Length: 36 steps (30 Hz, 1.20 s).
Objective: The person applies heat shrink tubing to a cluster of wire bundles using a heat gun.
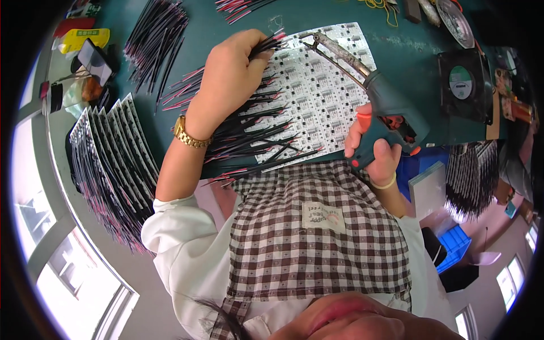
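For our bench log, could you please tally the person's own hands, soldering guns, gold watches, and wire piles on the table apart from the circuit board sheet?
Hands: 2 (left hand, right hand)
Soldering gun: 1
Gold watch: 1
Wire piles: 2 (upper-left pile, top-middle pile)
Total: 6

Scene bright overall, light fairly even. Left-hand windows (79,272) blown out to white; smaller right-hand windows (511,283) overexposed too. Circuit-board sheet (317,85) pale and bright, reasonably sharp, against the darker green bench (408,51). Shadows soft. Strong fisheye: straight edges bow toward the rim, corners vignette to black. Far right edge dim, soft, stretched, small detail hard to read.
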Each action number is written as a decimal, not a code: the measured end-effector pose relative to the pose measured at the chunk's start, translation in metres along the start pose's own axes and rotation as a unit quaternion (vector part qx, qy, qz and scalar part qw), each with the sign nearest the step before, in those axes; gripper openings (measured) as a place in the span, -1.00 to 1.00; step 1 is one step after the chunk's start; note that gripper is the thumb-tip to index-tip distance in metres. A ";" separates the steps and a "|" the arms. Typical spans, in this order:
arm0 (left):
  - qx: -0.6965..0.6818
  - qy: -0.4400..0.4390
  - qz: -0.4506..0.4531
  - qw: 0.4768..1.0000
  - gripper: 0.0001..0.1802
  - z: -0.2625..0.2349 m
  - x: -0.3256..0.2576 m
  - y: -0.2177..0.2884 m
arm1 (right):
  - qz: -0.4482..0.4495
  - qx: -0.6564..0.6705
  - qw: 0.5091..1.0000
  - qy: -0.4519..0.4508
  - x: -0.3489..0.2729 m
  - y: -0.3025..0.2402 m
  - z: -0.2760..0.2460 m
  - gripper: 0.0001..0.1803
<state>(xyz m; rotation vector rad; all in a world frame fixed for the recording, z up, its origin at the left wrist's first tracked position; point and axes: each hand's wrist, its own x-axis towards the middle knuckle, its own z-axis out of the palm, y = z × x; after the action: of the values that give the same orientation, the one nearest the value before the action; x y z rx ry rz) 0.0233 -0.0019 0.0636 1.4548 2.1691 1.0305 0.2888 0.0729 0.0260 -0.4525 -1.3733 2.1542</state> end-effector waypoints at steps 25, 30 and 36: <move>-0.095 0.042 -0.072 0.992 -0.81 0.022 0.004 -0.007 | -0.010 -0.087 0.996 0.033 -0.010 -0.005 0.013 -0.39; 0.022 0.043 -0.040 0.998 -0.76 0.030 0.003 -0.004 | 0.005 -0.108 0.994 0.033 -0.010 -0.003 0.014 -0.41; 0.082 0.061 -0.010 0.995 -0.75 0.032 0.001 -0.003 | 0.033 -0.118 0.992 0.021 -0.012 -0.008 0.013 -0.44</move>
<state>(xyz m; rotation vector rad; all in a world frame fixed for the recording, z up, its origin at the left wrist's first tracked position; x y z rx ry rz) 0.0412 0.0108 0.0396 1.4713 2.3995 0.9782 0.2927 0.0588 0.0386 -0.6383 -1.6183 2.0277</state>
